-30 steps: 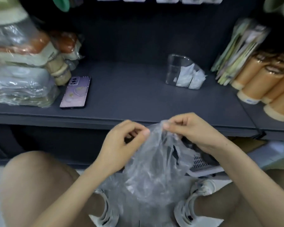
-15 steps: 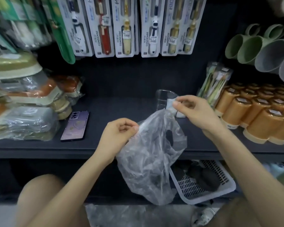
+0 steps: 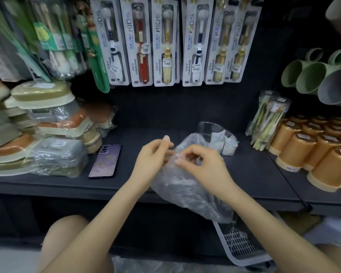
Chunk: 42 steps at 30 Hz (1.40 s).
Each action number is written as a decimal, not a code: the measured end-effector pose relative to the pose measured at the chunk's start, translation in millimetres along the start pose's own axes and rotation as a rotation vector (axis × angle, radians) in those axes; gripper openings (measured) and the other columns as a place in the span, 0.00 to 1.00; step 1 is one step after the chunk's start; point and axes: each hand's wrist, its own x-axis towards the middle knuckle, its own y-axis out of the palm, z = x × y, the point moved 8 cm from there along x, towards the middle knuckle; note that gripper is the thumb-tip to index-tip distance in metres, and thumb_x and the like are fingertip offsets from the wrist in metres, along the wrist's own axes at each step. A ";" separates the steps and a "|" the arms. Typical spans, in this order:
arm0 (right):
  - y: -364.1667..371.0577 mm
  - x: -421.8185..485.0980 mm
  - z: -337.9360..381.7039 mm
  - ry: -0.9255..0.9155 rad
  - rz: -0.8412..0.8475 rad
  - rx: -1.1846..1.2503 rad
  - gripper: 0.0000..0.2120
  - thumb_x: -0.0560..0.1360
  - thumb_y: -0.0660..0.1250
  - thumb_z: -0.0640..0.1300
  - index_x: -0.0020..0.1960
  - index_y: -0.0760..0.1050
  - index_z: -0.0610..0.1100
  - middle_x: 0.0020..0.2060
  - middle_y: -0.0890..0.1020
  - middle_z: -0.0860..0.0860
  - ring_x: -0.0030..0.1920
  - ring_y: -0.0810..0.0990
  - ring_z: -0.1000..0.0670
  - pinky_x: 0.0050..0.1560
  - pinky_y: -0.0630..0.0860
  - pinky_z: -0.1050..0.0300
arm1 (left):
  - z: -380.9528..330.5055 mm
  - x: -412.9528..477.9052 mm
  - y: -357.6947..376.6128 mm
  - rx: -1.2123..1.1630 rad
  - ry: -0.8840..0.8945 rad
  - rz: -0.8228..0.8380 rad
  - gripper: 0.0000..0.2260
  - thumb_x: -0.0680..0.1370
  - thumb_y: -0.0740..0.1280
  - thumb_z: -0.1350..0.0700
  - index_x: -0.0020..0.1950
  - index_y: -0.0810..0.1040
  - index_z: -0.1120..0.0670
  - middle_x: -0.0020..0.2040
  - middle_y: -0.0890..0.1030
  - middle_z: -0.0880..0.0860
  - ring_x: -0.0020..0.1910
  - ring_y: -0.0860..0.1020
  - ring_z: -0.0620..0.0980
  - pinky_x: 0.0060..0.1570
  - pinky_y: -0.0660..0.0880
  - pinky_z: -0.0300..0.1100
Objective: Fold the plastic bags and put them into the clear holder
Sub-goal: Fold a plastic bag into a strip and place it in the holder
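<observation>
Clear, crinkled plastic fills the middle of the view: one bag (image 3: 185, 186) is held over the front of the shelf (image 3: 244, 174), just in front of the holder (image 3: 211, 131). The left hand (image 3: 152, 158) and right hand (image 3: 203, 164) both pinch its top edge between thumb and fingers, close together, with the rest of the bag draping down past the shelf lip. It looks unfolded as yet, loose and bunched, so this fold seems barely begun. The holder stands at the back of the shelf and already has a few white folded bags (image 3: 224, 142) in it, some poking out of its open side. More plastic (image 3: 146, 265) lies on the floor, well below the holder, probably further bags waiting. So the job seems partly done.
</observation>
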 end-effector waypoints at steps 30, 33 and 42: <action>-23.2 24.4 -5.4 0.177 0.028 0.304 0.07 0.79 0.64 0.44 0.53 0.79 0.45 0.36 0.83 0.49 0.33 0.79 0.61 0.36 0.72 0.70 | -22.6 12.3 14.9 0.020 0.187 0.230 0.05 0.76 0.70 0.54 0.47 0.82 0.55 0.43 0.83 0.49 0.44 0.80 0.45 0.49 0.75 0.39; -40.8 8.3 -22.3 0.113 -0.064 0.205 0.10 0.78 0.65 0.48 0.60 0.76 0.52 0.46 0.84 0.52 0.46 0.81 0.57 0.49 0.76 0.64 | -11.2 18.2 0.4 -0.138 0.155 0.093 0.05 0.78 0.67 0.58 0.43 0.81 0.54 0.36 0.78 0.47 0.36 0.74 0.42 0.40 0.71 0.36; -0.5 -23.5 -61.2 0.001 0.166 -0.111 0.15 0.65 0.68 0.66 0.47 0.78 0.60 0.54 0.76 0.65 0.58 0.72 0.58 0.64 0.64 0.58 | 3.6 24.6 -35.1 -0.389 0.104 -0.108 0.07 0.81 0.62 0.61 0.44 0.76 0.56 0.34 0.74 0.45 0.32 0.71 0.39 0.36 0.68 0.31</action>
